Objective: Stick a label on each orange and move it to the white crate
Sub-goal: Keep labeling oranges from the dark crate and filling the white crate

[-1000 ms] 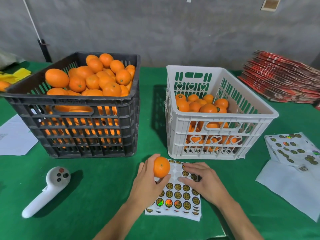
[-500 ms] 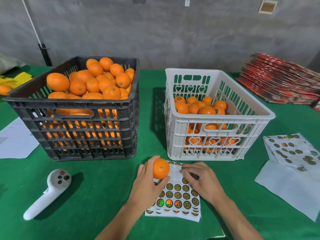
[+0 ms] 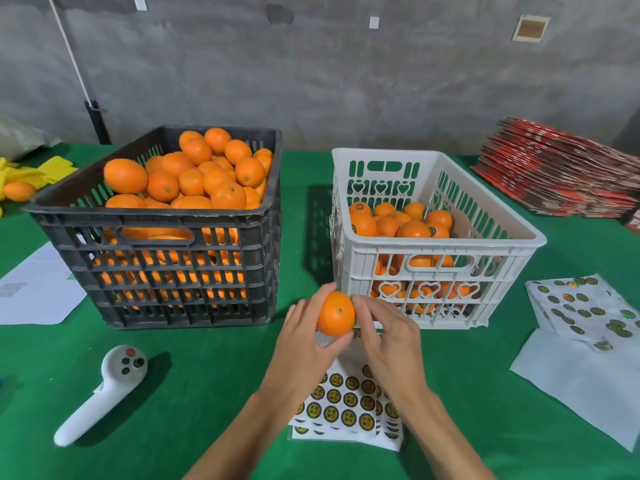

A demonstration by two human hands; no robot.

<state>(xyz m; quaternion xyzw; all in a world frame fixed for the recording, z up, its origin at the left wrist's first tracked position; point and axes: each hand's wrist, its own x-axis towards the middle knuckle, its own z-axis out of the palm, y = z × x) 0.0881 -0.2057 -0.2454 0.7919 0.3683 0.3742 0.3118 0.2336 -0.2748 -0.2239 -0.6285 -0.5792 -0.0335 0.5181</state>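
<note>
Orange [image 3: 335,313] sits lifted off the table between both hands, just in front of the near wall of the white crate [image 3: 433,271]. The left hand [image 3: 304,344] curls around its left and underside, thumb over the top, gripping it. The right hand [image 3: 384,337] has its fingertips against the fruit's right side; whether they pinch a label there cannot be told. Below the wrists, near the table's front edge, lies a sheet of round labels [image 3: 346,403]. The white crate is partly filled with oranges, some labelled. Left of it stands a black crate [image 3: 166,258] heaped with oranges. A white handheld controller [image 3: 100,393] lies toward the front left, more label sheets [image 3: 585,306] at the right edge.
</note>
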